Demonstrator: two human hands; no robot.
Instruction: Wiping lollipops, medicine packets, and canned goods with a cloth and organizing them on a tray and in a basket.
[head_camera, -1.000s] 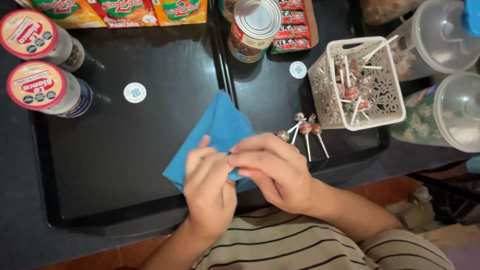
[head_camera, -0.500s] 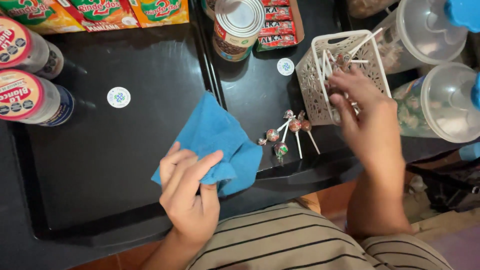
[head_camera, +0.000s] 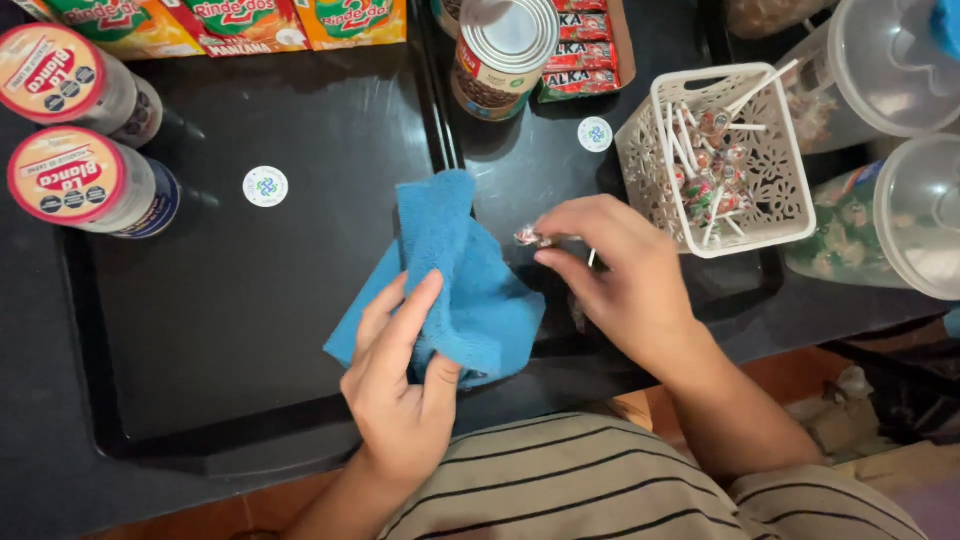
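Head view looks straight down on my two hands over a dark counter (head_camera: 300, 330). My left hand (head_camera: 400, 390) lies on a blue cloth (head_camera: 470, 290), fingers spread flat over its near fold and thumb tucked under the edge, so it pins and loosely grips the cloth, not clenched. My right hand (head_camera: 625, 275) is closed on a wrapped lollipop (head_camera: 528, 237): fingertips pinch the stick, and the wrapped head pokes out to the left, just beside the cloth's right edge and a little above the counter. The two hands are apart, with the cloth between them.

A white lattice basket (head_camera: 790, 190) stands just to the right of my right hand, holding more lollipops (head_camera: 705, 185) with their sticks pointing every way. Behind the cloth stands an open tin can (head_camera: 505, 50); two red-lidded jars (head_camera: 85, 140) sit at the far left, and clear plastic tubs (head_camera: 890, 70) at the far right.

I judge this to be the wiping step: one sweet out of the basket, brought up to the cloth. The next move, as I see it, calls for bringing the wrapped head onto the cloth and folding the fabric round it with my left fingers, keeping a firm pinch on the thin stick so it does not twist or slip.
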